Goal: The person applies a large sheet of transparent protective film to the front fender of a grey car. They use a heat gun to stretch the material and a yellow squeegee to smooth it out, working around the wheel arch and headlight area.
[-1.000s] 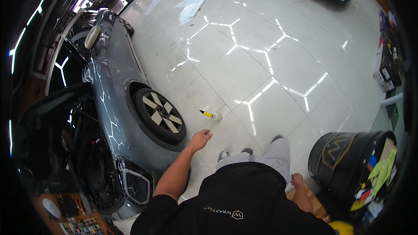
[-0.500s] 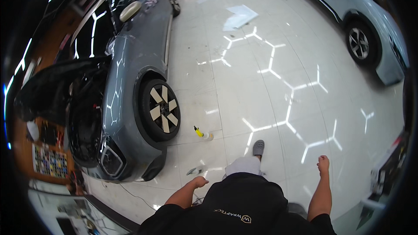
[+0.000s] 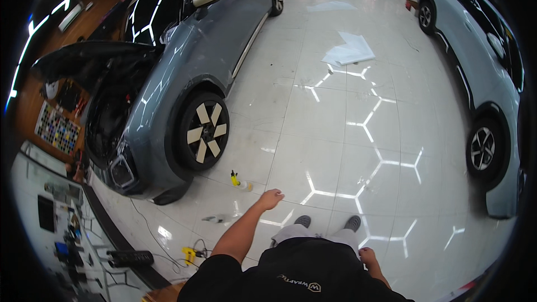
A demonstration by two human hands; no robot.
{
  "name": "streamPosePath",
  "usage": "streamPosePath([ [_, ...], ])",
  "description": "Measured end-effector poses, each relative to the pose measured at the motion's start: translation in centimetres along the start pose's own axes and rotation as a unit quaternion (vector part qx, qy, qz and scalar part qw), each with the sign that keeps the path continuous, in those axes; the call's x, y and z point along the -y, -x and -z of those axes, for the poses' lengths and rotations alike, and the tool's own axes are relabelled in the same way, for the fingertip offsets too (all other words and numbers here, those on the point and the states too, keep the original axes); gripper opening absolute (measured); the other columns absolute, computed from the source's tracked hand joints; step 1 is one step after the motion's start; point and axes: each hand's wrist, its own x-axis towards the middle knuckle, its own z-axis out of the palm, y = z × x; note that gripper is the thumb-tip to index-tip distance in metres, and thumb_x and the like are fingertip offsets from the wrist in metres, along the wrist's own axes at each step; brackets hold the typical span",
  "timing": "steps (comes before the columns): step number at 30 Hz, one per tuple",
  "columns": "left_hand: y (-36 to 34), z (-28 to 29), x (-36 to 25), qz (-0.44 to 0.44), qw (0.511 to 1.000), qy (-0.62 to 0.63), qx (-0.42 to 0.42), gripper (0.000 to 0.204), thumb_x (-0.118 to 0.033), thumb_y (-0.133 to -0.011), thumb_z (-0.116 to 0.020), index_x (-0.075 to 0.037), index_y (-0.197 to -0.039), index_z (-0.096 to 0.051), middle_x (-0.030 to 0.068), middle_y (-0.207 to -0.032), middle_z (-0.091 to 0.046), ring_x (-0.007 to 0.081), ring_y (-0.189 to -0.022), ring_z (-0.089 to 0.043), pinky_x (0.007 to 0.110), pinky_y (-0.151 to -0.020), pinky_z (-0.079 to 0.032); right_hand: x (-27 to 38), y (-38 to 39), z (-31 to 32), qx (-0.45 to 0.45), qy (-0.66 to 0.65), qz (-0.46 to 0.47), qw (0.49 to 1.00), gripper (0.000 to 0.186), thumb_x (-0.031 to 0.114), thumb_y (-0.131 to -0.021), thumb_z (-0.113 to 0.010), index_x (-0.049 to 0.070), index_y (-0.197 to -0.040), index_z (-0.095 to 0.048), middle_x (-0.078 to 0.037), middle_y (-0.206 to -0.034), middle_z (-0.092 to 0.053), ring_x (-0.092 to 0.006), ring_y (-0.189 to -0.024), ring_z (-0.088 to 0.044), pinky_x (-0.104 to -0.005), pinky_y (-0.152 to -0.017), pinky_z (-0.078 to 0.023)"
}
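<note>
My left hand [image 3: 271, 199] is stretched forward over the floor, empty, its fingers loosely extended. Low beside my body, my right hand [image 3: 367, 255] is curled closed, and I see nothing in it. Closest to the left hand stands a spray bottle [image 3: 245, 186] with a yellow head on the tiles. A small grey and clear object [image 3: 213, 218] lies left of that hand; its kind is unclear. Ahead on the left is a grey-blue car [image 3: 162, 109] with its hood up. Its front wheel [image 3: 206, 132] has pale spoke inserts.
On the right stands a light blue car [image 3: 467, 56]. White sheets [image 3: 349, 50] lie on the floor between the cars. A yellow corded tool [image 3: 190, 255] and loose cables are at the lower left, near a glass partition [image 3: 50, 190] with a desk behind it.
My view has turned, and the cars sit differently in it. My left hand has swung forward, while my right arm has dropped back toward my body. Both shoes now show.
</note>
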Motion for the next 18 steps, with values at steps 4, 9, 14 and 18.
streamPosePath([
  [4, 1.8, -2.7, -1.9, 0.073, 0.992, 0.006, -0.099, 0.041, -0.037, -0.086, -0.054, -0.001, -0.103, -0.062, 0.0209, -0.103, -0.064, 0.0367, -0.096, -0.061, 0.043, -0.086, -0.047, -5.5, -9.6, 8.7, 0.092, 0.186, 0.133, 0.969, 0.029, 0.022, -0.08, -0.059, 0.001, -0.099, -0.068, -0.015, -0.085, -0.068, -0.0264, -0.069, -0.066, -0.0397, -0.06, -0.053],
  [9, 12.9, -16.5, 5.2, -0.027, 0.946, -0.167, 0.278, 0.032, -0.029, -0.086, -0.052, -0.002, -0.089, -0.068, 0.0209, -0.089, -0.067, 0.0366, -0.08, -0.064, 0.046, -0.076, -0.049, -2.4, -24.7, 22.0, -0.046, 0.124, 0.088, 0.987, 0.033, 0.027, -0.083, -0.054, -0.002, -0.092, -0.066, -0.022, -0.1, -0.064, -0.0377, -0.095, -0.061, -0.0464, -0.083, -0.047],
  [14, 17.9, -24.1, -8.0, 0.185, 0.978, 0.085, 0.049, 0.037, -0.032, -0.08, -0.053, -0.001, -0.095, -0.066, 0.0211, -0.091, -0.067, 0.0395, -0.09, -0.062, 0.042, -0.08, -0.049, 3.5, -30.6, 33.2, -0.16, -0.019, 0.174, 0.971, 0.021, 0.014, -0.082, -0.051, -0.003, -0.088, -0.06, -0.012, -0.062, -0.057, -0.0202, -0.047, -0.056, -0.0339, -0.038, -0.042],
  [18, 16.0, -29.6, -9.2, 0.273, 0.956, 0.092, -0.054, 0.045, -0.038, -0.078, -0.055, -0.003, -0.106, -0.063, 0.0242, -0.105, -0.062, 0.04, -0.101, -0.059, 0.043, -0.086, -0.048, 7.1, -34.3, 33.0, -0.056, 0.234, 0.288, 0.927, 0.021, 0.016, -0.082, -0.053, -0.002, -0.09, -0.063, -0.013, -0.071, -0.061, -0.0223, -0.05, -0.057, -0.0366, -0.042, -0.045],
])
